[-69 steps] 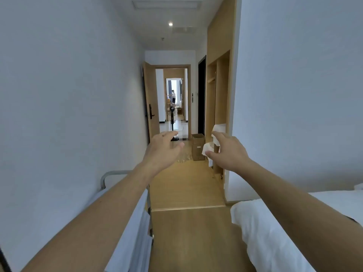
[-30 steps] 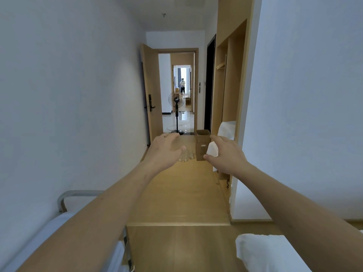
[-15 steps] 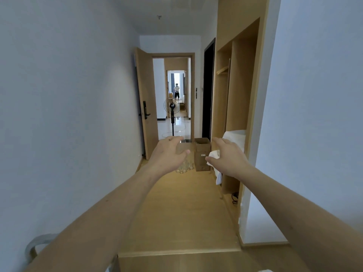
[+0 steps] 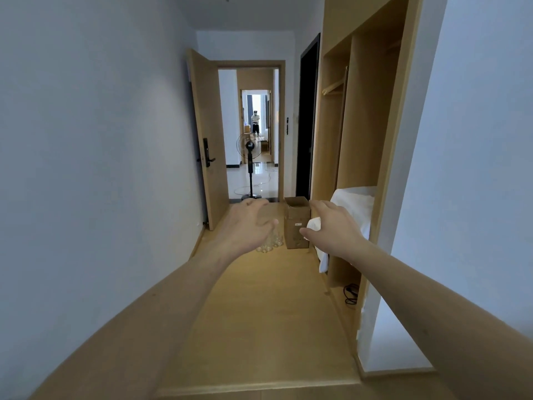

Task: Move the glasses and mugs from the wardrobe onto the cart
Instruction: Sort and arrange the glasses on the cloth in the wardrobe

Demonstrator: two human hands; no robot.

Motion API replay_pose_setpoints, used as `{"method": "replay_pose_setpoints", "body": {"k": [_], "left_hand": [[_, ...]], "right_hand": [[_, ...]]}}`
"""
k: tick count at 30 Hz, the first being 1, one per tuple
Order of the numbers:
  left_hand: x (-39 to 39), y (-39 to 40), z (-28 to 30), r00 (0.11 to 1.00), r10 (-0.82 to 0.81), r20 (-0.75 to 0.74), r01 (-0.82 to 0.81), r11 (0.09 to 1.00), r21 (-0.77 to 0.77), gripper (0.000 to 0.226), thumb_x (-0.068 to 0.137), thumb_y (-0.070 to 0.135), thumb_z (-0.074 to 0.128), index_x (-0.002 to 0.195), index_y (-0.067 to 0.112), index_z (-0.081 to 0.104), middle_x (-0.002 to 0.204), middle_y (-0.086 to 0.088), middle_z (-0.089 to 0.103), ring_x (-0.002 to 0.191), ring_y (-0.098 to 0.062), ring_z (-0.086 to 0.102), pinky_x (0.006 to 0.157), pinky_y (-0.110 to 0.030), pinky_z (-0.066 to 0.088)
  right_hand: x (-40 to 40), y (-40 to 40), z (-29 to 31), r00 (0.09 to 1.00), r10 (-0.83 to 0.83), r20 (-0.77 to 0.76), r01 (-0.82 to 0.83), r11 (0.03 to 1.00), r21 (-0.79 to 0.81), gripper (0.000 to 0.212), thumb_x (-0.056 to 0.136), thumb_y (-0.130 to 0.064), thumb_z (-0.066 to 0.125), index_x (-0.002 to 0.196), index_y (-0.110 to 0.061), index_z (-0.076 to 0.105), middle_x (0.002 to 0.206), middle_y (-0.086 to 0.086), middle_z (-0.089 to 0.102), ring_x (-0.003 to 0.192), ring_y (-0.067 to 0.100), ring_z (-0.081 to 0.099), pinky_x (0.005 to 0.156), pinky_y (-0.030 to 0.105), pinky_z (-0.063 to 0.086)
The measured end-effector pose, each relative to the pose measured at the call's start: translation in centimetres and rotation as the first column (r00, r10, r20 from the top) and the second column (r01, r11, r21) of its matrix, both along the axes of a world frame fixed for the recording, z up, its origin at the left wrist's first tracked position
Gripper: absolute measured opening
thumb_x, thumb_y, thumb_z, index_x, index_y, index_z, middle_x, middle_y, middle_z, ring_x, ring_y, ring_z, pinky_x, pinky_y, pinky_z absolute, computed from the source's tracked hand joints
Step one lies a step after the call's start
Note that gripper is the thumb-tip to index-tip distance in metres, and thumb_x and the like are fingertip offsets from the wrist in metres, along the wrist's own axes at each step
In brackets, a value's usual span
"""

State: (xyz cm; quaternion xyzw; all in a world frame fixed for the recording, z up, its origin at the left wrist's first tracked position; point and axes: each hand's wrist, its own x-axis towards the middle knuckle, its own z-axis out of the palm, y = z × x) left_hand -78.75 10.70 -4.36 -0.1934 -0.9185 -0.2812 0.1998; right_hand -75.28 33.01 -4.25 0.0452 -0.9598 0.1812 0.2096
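Both my arms reach forward down a narrow hallway. My left hand [image 4: 248, 223] and my right hand [image 4: 331, 226] hang in the air with loosely curled fingers and hold nothing. A cluster of clear glasses [image 4: 269, 243] stands on the wooden floor ahead, partly hidden behind my left hand. The open wooden wardrobe [image 4: 360, 134] lines the right wall; a white cloth-covered bundle [image 4: 354, 209] sits in its lower part. No mugs and no cart are in view.
A brown cardboard box [image 4: 297, 223] stands on the floor beside the glasses. An open door [image 4: 206, 168] is on the left, with a standing fan [image 4: 250, 168] in the doorway and a person far beyond. A black cable [image 4: 350, 294] lies at the wardrobe's base.
I have walked forward down the hallway; the cart rail and the bed have dropped out of view. The wardrobe, box and glasses are nearer. Both hands stay raised and empty.
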Motion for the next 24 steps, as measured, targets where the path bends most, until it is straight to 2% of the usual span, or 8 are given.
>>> {"method": "replay_pose_setpoints", "body": {"k": [5, 13, 18, 24], "left_hand": [[-7.0, 2.4, 0.5, 1.0, -0.001, -0.025, 0.002, 1.0, 0.012, 0.06, 0.093, 0.049, 0.062, 0.146, 0.025, 0.05, 0.148, 0.002, 0.049, 0.133, -0.016, 0.047, 0.103, -0.027, 0.036], [-19.2, 6.6, 2.0, 0.999, 0.028, -0.023, -0.028, 1.0, -0.001, 0.061, 0.095, 0.049, 0.061, 0.148, 0.023, 0.047, 0.151, -0.001, 0.047, 0.141, -0.021, 0.04, 0.11, -0.033, 0.033], [-25.4, 8.2, 1.4, 0.999, 0.05, -0.021, -0.05, 0.999, -0.009, 0.059, 0.094, 0.046, 0.063, 0.146, 0.022, 0.05, 0.146, -0.003, 0.051, 0.133, -0.021, 0.047, 0.098, -0.024, 0.032], [-32.2, 8.3, -0.3, 0.999, 0.037, 0.017, -0.036, 0.999, -0.019, 0.059, 0.093, 0.044, 0.064, 0.146, 0.022, 0.05, 0.145, -0.001, 0.051, 0.132, -0.019, 0.045, 0.098, -0.021, 0.029]], "right_hand": [[-7.8, 2.3, 0.3, 1.0, 0.029, 0.0, -0.029, 1.0, -0.005, 0.075, 0.085, -0.047, 0.067, 0.151, -0.026, 0.038, 0.15, 0.001, 0.048, 0.134, 0.031, 0.045, 0.102, 0.045, 0.045], [-21.3, 6.5, 1.6, 0.999, 0.045, -0.01, -0.045, 0.999, 0.003, 0.076, 0.086, -0.049, 0.067, 0.152, -0.027, 0.036, 0.149, 0.001, 0.049, 0.135, 0.03, 0.046, 0.103, 0.045, 0.045], [-27.9, 8.3, 0.9, 0.998, 0.068, 0.014, -0.068, 0.998, -0.002, 0.078, 0.088, -0.049, 0.065, 0.155, -0.028, 0.032, 0.157, 0.001, 0.041, 0.142, 0.03, 0.039, 0.109, 0.046, 0.041], [-34.6, 8.4, -0.9, 0.994, 0.091, 0.053, -0.09, 0.996, -0.027, 0.077, 0.089, -0.047, 0.066, 0.156, -0.024, 0.033, 0.157, 0.003, 0.041, 0.141, 0.03, 0.04, 0.111, 0.046, 0.04]]}}
